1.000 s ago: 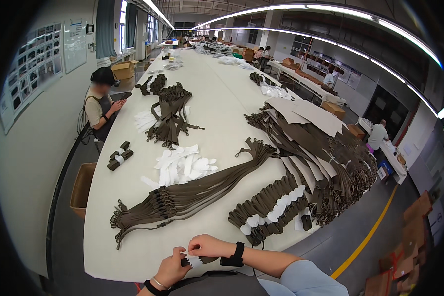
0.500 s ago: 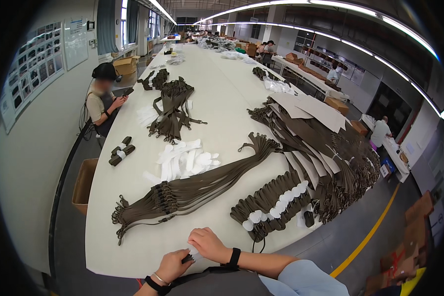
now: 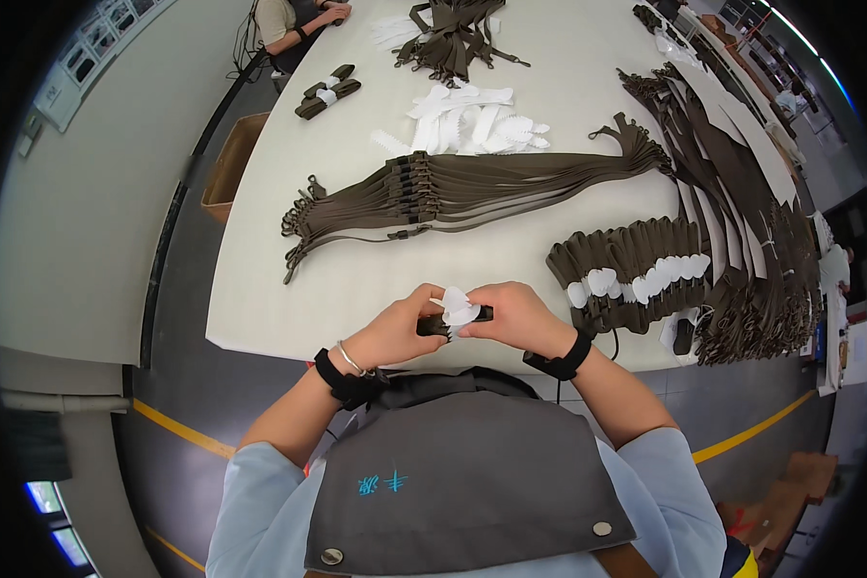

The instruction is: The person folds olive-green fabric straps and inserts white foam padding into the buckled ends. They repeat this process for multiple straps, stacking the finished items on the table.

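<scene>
Close in front of my body, both hands hold a folded dark olive strap bundle (image 3: 433,326). A white paper band (image 3: 459,305) wraps its middle, and the band's rounded end sticks up. My left hand (image 3: 400,325) is closed on the bundle's left end, fingers bent over it. At the other end my right hand (image 3: 518,316) pinches the bundle and the band. Beyond them a fan of long dark straps (image 3: 491,188) with black buckles and metal hooks lies across the table. A row of banded strap bundles (image 3: 636,236) is to the right of my right hand.
White bands (image 3: 472,120) lie in a loose pile behind the straps. Two more banded bundles (image 3: 328,93) rest at the far left. A large heap of straps (image 3: 756,279) covers the table's right side. A cardboard box (image 3: 233,164) stands left; a co-worker (image 3: 294,29) sits beyond.
The view has tilted down, so the table appears higher and my torso shows. My hands now hold the bundle from both ends, with the white band's end standing up between them.
</scene>
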A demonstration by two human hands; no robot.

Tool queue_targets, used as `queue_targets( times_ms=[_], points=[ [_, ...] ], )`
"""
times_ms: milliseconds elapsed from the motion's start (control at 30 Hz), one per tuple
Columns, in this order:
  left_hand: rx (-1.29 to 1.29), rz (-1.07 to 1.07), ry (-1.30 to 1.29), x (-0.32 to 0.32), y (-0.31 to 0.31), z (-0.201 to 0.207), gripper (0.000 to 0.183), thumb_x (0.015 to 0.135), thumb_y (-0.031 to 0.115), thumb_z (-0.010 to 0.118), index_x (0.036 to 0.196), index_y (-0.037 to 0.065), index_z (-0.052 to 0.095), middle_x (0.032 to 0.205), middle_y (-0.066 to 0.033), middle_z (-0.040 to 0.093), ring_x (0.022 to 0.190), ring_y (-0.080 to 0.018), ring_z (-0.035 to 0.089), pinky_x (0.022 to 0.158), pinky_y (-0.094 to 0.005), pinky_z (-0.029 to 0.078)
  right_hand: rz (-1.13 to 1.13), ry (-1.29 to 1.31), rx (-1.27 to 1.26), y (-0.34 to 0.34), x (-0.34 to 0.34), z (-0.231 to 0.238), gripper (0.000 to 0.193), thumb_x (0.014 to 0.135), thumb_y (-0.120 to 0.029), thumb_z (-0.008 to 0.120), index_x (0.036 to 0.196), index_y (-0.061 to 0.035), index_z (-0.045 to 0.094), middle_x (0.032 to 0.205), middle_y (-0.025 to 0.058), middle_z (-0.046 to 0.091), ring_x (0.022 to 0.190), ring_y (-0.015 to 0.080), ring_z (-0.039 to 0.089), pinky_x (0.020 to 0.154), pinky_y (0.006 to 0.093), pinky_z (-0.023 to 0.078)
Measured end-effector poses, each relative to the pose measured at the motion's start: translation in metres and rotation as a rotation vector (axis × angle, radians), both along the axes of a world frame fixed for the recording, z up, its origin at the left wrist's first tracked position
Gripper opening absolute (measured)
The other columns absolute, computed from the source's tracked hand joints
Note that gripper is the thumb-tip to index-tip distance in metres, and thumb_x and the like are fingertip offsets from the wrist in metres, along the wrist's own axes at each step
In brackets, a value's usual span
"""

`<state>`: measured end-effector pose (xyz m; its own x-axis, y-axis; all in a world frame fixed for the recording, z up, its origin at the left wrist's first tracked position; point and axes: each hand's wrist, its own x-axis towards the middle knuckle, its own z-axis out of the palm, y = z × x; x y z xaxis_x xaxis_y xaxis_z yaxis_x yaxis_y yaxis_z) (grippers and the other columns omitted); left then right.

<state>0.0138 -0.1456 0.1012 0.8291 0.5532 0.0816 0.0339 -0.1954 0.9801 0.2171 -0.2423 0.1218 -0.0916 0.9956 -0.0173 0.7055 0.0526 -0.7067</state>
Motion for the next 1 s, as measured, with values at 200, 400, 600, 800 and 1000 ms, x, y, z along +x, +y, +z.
queue_targets(
  times_ms=[200,400,600,800,1000],
  points=[
    [0.066,0.049,0.277,0.019,0.004,0.008,0.015,0.093,0.013,0.066,0.095,-0.002,0.068,0.087,-0.0088,0.066,0.075,-0.0134,0.057,0.067,-0.0283,0.046,0.002,0.009,-0.081,-0.001,-0.005,0.000,0.034,0.076,-0.035,0.079,0.086,-0.0042,0.067,0.075,0.0116,0.066,0.071,0.0311,0.063,0.064,0.0401,0.049],
    [0.161,0.236,0.121,0.021,0.000,-0.002,0.015,0.091,0.011,0.066,0.090,-0.002,0.071,0.078,-0.0120,0.065,0.067,-0.0227,0.059,0.062,-0.0324,0.046,0.094,-0.199,0.146,-0.008,-0.008,0.005,0.039,0.076,-0.034,0.080,0.092,-0.0018,0.064,0.078,0.0111,0.065,0.071,0.0309,0.063,0.063,0.0395,0.050],
    [0.316,0.264,0.163,0.022,-0.004,-0.001,0.014,0.092,0.012,0.066,0.091,-0.001,0.072,0.078,-0.0120,0.065,0.064,-0.0222,0.057,0.060,-0.0312,0.046,0.092,-0.258,0.226,-0.014,-0.012,0.000,0.038,0.078,-0.033,0.078,0.095,-0.0019,0.064,0.079,0.0116,0.065,0.072,0.0304,0.064,0.064,0.0402,0.051],
    [0.172,0.323,-0.020,0.024,-0.007,-0.017,0.011,0.092,0.009,0.066,0.093,0.000,0.071,0.072,-0.0095,0.063,0.060,-0.0190,0.055,0.057,-0.0300,0.045,0.010,-0.125,0.200,-0.017,-0.009,-0.011,0.040,0.078,-0.030,0.079,0.104,-0.0023,0.066,0.086,0.0125,0.069,0.076,0.0317,0.066,0.068,0.0391,0.053],
    [0.546,0.228,0.105,0.013,-0.005,-0.007,0.010,0.092,0.011,0.066,0.091,0.001,0.070,0.075,-0.0086,0.065,0.062,-0.0174,0.057,0.060,-0.0289,0.047,-0.001,0.080,0.000,-0.016,-0.008,-0.001,0.042,0.077,-0.025,0.078,0.111,-0.0025,0.066,0.088,0.0144,0.070,0.077,0.0311,0.067,0.071,0.0359,0.053]
  ],
)
